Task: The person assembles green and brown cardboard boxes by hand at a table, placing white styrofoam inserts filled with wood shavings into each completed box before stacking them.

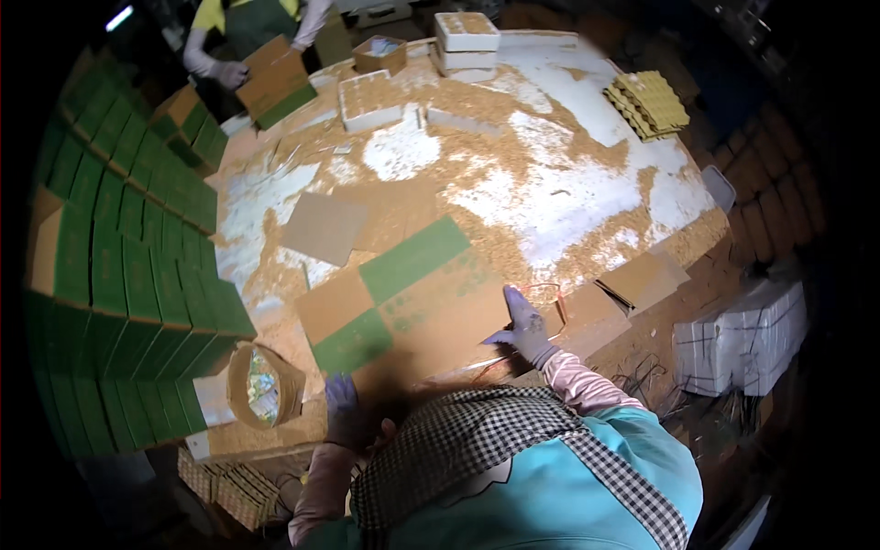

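A flattened brown and green cardboard box [449, 316] lies on the table in front of me. At its right edge is my right hand [527, 330], in a pale purple glove, with thumb and fingers spread and nothing gripped. My left hand [341, 401], gloved alike, is by the box's near left corner, its fingers stretched forward. Part of that hand is in shadow, and whether it touches the cardboard I cannot tell. Beyond the box lies a loose grey-brown cardboard sheet [325, 227]. An orange strap [560, 307] loops beside my right hand.
Stacked green boxes [128, 257] wall the left side. A round container [264, 385] with small packets stands near the left corner. Opposite, another person handles a box [277, 81]. White foam boxes [467, 44] and yellow egg trays [646, 105] sit at the back; wood shavings cover the table.
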{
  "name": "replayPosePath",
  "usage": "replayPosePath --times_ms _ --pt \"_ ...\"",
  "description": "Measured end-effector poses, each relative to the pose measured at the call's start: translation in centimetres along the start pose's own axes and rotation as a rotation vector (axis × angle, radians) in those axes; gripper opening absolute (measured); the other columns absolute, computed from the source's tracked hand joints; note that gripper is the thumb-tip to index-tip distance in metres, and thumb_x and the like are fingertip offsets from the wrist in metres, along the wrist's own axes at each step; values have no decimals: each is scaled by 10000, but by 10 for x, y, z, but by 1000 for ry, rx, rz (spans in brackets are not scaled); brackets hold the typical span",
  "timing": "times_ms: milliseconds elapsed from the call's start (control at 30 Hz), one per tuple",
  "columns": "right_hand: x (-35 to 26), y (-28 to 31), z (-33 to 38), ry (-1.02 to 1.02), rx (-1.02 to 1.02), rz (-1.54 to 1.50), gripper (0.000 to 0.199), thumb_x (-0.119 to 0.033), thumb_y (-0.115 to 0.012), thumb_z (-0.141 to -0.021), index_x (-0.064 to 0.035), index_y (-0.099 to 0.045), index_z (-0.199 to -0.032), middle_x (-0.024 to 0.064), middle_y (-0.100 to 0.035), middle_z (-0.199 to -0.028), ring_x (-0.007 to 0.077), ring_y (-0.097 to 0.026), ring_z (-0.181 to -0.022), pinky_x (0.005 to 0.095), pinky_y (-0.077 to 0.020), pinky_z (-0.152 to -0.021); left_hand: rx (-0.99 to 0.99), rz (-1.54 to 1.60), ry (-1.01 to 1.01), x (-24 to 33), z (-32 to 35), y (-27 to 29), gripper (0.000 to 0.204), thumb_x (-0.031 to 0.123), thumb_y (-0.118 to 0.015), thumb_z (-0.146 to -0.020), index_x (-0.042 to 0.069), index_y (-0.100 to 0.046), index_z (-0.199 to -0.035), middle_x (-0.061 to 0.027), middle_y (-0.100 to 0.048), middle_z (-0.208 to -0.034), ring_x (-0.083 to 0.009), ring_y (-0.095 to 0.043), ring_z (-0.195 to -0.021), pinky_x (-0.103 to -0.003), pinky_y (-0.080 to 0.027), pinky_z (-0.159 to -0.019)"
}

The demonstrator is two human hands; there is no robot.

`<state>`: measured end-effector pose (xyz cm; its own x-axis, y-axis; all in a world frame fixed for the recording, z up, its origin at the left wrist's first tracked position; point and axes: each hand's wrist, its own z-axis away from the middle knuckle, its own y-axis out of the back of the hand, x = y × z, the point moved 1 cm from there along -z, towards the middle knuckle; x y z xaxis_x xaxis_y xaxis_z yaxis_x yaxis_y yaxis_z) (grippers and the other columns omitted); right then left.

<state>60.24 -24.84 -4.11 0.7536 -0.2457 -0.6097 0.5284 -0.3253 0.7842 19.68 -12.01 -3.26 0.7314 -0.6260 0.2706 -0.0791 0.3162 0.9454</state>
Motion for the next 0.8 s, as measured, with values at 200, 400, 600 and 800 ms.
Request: replayPosePath --times_ms 200,400,600,800 --pt "-60 87 -44 72 82 -271 847 -362 -810 -673 -54 -433 -1367 231 -419 -1424 372 -410 -1328 432 -371 -1079 -6 319 90 6 -15 49 646 310 -563 -935 -74 -343 -1405 -278 -324 -1478 -445 -304 -1367 -447 -286 -1120" --pt "-152 159 -124 348 -185 -393 577 -306 -644 -793 -80 -492 -1302 185 -526 -1223 318 -516 -1163 369 -400 -1023 65 986 158 9 -57 181 514 255 -493 -985 -10 -392 -1414 -190 -431 -1437 -267 -425 -1316 -352 -340 -1079" --pt "-108 56 -218 23 61 -613 1200 -714 -602 -768 108 -80 -1469 339 -241 -1485 381 -267 -1403 419 -252 -1138 439 30 -241 58 -155 164 696 391 -472 -968 31 -212 -1504 -189 -191 -1567 -341 -101 -1464 -429 -59 -1189" --pt "-110 53 -174 166 -278 -88 1215 -548 -724 -750 75 21 -1481 348 -253 -1468 416 -334 -1356 388 -276 -1129 244 -275 -440 95 -162 139 1049 606 -702 -687 9 -309 -1454 -257 -231 -1523 -412 -144 -1436 -579 -29 -1154"
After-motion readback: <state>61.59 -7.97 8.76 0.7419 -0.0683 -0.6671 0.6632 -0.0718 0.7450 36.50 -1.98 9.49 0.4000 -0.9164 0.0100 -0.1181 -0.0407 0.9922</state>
